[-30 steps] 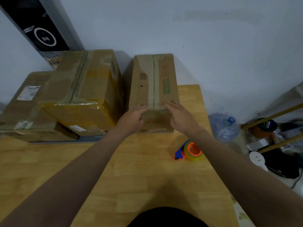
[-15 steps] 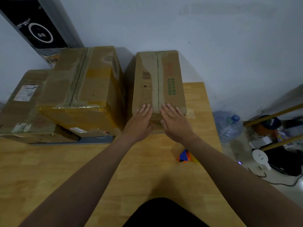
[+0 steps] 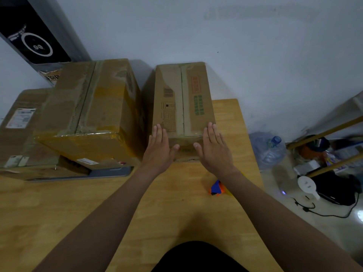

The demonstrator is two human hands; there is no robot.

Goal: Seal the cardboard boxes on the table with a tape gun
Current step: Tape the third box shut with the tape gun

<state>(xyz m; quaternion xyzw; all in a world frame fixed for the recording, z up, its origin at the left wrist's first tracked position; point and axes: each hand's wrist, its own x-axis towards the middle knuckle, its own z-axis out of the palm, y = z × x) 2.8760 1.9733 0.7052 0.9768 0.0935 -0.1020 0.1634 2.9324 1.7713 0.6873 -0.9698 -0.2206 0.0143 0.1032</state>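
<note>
Both of your hands lie flat and wide, fingers straight, holding nothing. Your left hand rests on the near left corner of the narrow cardboard box, and your right hand on its near right corner, thumbs down on the front face. That box stands straight ahead of you, its long axis running away from you toward the wall. The centre seam of its top flaps runs the same way, between your two hands. A pale strip follows the seam; whether it is tape cannot be told. The tape gun, blue and orange, lies on the wooden table, closer to you than the box and to the right. It is mostly hidden by your right forearm, so your right hand is the nearer one to it. Just beside the narrow box, on its left, sits a larger box.
</note>
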